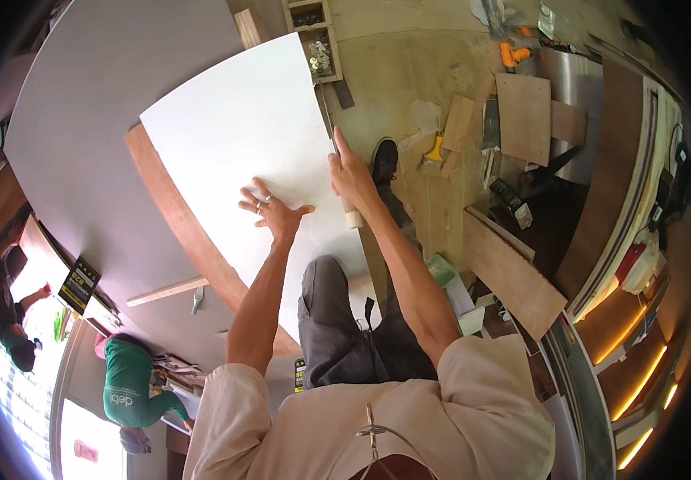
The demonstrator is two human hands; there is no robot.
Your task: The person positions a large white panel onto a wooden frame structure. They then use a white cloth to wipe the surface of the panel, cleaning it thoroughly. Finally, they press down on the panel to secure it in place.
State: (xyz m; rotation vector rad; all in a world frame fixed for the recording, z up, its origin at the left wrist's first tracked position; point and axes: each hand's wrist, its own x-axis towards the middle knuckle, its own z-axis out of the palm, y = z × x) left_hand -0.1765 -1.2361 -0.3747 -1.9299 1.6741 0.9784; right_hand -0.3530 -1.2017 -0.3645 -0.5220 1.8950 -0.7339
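Observation:
My left hand (272, 214) lies on a large white board (233, 120) with its fingers spread, a ring showing on one finger. In my right hand (351, 172) is what looks like a long, narrow file (352, 218) with a pale wooden handle. The handle's end sticks out below my palm. Its thin dark blade runs forward along the board's right edge; I cannot tell whether it touches. My bent knee (325, 280) is over the board's near part. Beneath the white board, a brown wooden board (165, 188) shows along its left side.
A big grey surface (105, 88) extends to the left, with a wooden strip (168, 291) on it. Two people work at far left. A divided wooden box (317, 44) is beyond the board. Plywood pieces (524, 120), an orange drill (513, 54) and a yellow-handled tool (435, 149) lie right.

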